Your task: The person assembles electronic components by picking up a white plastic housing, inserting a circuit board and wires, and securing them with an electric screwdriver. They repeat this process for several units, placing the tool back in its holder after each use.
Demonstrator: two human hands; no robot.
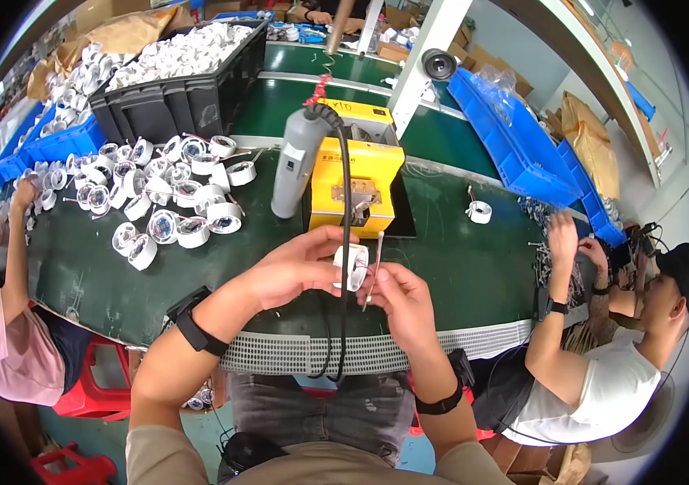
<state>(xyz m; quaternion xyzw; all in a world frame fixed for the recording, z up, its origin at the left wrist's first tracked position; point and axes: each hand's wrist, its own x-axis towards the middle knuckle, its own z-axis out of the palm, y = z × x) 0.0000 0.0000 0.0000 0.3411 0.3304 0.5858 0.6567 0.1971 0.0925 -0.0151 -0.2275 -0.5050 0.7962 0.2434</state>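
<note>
Housing, white and ring-shaped, was up in the hands just on the near side of the yellow machine, off the green table. Left hand had it from the left side, thumb and fingers closed in around the rim. Right hand was right up against the other side, fingertips pinched narrow on a thin lead that ran upright past the housing's open face. Couldn't tell if those fingertips touched the housing too.

Left of the machine sat a loose pile of similar white rings, some with wires poking out. Behind that pile, still left of the machine, was a black bin heaped over the rim with small white pieces. Farther left of the machine, a blue tray was loaded with more white parts.

Right of the machine, one lone ring lay by itself. Beyond that was a long blue bin with clear plastic at its far end; couldn't tell if that was fully inside.
</note>
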